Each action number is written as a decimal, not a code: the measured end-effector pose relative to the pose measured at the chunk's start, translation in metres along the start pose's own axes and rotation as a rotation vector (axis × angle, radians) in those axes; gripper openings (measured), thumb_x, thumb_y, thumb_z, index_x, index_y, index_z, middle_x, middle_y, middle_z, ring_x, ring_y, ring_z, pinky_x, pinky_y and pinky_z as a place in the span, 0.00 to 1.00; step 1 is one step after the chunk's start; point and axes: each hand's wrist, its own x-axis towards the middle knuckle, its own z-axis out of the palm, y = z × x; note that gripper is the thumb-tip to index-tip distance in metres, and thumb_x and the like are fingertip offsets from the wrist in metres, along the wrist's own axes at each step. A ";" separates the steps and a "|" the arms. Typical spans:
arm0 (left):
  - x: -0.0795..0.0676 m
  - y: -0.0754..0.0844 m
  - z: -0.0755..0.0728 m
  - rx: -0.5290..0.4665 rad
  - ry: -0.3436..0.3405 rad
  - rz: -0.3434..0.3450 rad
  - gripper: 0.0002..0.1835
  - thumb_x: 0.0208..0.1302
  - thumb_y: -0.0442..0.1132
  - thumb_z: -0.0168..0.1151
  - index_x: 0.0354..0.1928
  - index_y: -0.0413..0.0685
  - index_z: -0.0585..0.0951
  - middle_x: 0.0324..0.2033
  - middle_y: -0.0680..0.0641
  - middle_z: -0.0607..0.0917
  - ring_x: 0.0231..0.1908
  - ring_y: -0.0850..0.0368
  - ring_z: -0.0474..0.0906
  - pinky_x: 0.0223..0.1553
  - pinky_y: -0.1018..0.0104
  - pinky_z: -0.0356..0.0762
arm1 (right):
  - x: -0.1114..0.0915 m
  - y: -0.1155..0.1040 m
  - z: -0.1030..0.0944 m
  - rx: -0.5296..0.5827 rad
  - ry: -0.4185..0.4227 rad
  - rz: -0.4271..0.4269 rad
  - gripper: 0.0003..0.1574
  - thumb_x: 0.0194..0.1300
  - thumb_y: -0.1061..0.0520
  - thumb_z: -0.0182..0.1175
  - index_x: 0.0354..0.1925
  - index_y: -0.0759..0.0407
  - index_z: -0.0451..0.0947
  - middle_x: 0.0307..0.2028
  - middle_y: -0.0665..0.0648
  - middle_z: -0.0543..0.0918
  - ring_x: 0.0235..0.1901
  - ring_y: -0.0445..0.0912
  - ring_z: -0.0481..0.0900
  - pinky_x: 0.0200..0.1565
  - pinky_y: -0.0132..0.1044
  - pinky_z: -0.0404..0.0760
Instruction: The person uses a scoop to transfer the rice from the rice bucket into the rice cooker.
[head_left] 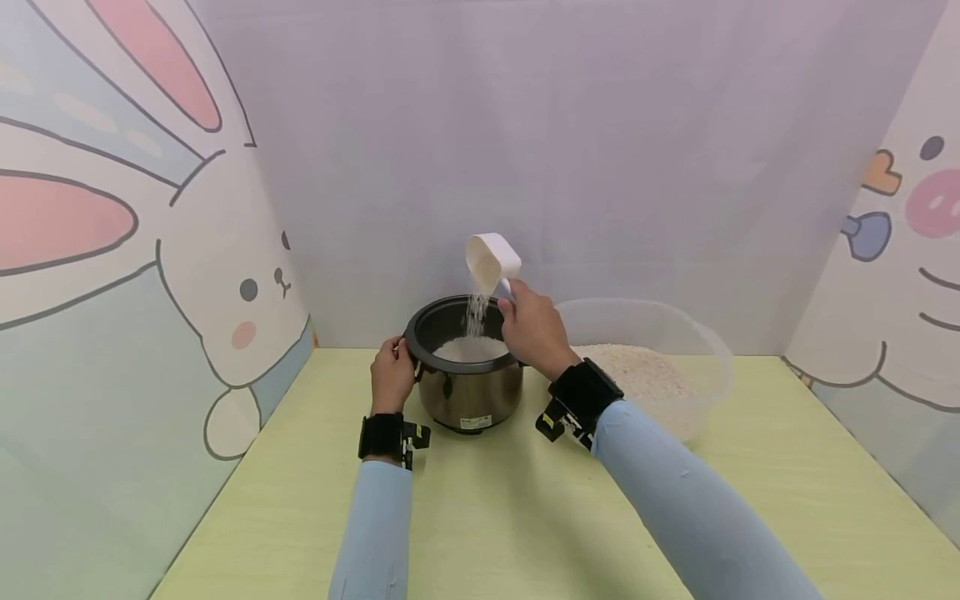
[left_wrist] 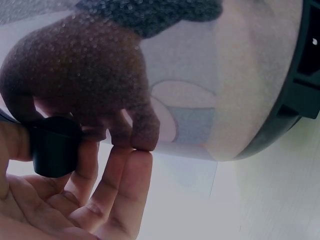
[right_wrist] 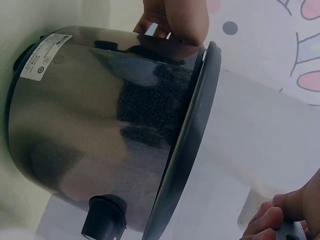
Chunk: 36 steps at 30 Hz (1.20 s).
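A rice cooker (head_left: 471, 398) with a shiny metal body and dark rim stands lidless on the table, white rice (head_left: 468, 350) inside it. My left hand (head_left: 392, 377) grips its left side; in the left wrist view the thumb and fingers close around a small black handle (left_wrist: 56, 157). Above the pot, my right hand (head_left: 542, 333) holds a white scoop (head_left: 506, 252) by its handle, tipped over so that a stream of grains (head_left: 476, 315) falls into the pot. The right wrist view shows the cooker's opposite black handle (right_wrist: 105, 220) with no hand on it.
Right of the cooker, partly behind my right forearm, sits a large clear tub (head_left: 727, 367) holding a heap of rice (head_left: 637, 371). The light green table (head_left: 480, 533) is walled by a plain backdrop (head_left: 540, 150) and cartoon-printed side panels (head_left: 225, 350).
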 end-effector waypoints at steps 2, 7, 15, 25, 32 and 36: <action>0.000 0.000 0.000 0.003 0.000 0.000 0.24 0.83 0.46 0.45 0.66 0.35 0.75 0.46 0.36 0.83 0.42 0.45 0.79 0.35 0.61 0.75 | 0.000 0.000 0.000 -0.007 0.006 -0.011 0.14 0.82 0.58 0.48 0.56 0.67 0.73 0.33 0.62 0.77 0.29 0.54 0.72 0.37 0.46 0.69; -0.001 0.001 -0.001 0.004 -0.004 -0.003 0.24 0.83 0.45 0.44 0.66 0.35 0.74 0.46 0.36 0.82 0.42 0.45 0.79 0.35 0.60 0.76 | -0.002 0.000 0.000 -0.006 0.004 -0.024 0.14 0.82 0.58 0.48 0.56 0.67 0.72 0.30 0.61 0.75 0.28 0.53 0.70 0.36 0.46 0.67; -0.002 0.002 -0.002 0.000 -0.008 -0.004 0.24 0.83 0.46 0.44 0.67 0.35 0.74 0.46 0.36 0.82 0.42 0.45 0.79 0.34 0.61 0.78 | -0.004 0.002 0.001 -0.095 -0.003 -0.044 0.19 0.82 0.58 0.48 0.63 0.67 0.70 0.32 0.61 0.78 0.27 0.52 0.72 0.33 0.45 0.68; -0.003 0.001 0.000 -0.015 -0.010 -0.014 0.24 0.83 0.46 0.45 0.67 0.35 0.74 0.48 0.35 0.83 0.43 0.44 0.79 0.36 0.59 0.79 | -0.007 0.006 0.004 -0.145 0.003 -0.053 0.19 0.81 0.58 0.49 0.63 0.66 0.70 0.34 0.63 0.81 0.27 0.53 0.74 0.31 0.45 0.69; -0.002 -0.001 0.000 -0.019 -0.009 -0.012 0.24 0.83 0.46 0.45 0.66 0.36 0.74 0.49 0.36 0.83 0.44 0.44 0.80 0.36 0.58 0.81 | -0.008 0.011 0.005 -0.196 -0.002 -0.062 0.22 0.81 0.58 0.50 0.67 0.66 0.69 0.39 0.66 0.83 0.31 0.55 0.79 0.31 0.46 0.72; -0.001 -0.002 0.000 -0.014 -0.004 -0.009 0.24 0.83 0.46 0.45 0.66 0.36 0.75 0.49 0.36 0.83 0.44 0.43 0.80 0.37 0.55 0.81 | -0.008 0.012 0.004 -0.216 -0.012 -0.069 0.22 0.81 0.58 0.50 0.67 0.65 0.69 0.38 0.66 0.83 0.29 0.55 0.79 0.29 0.45 0.70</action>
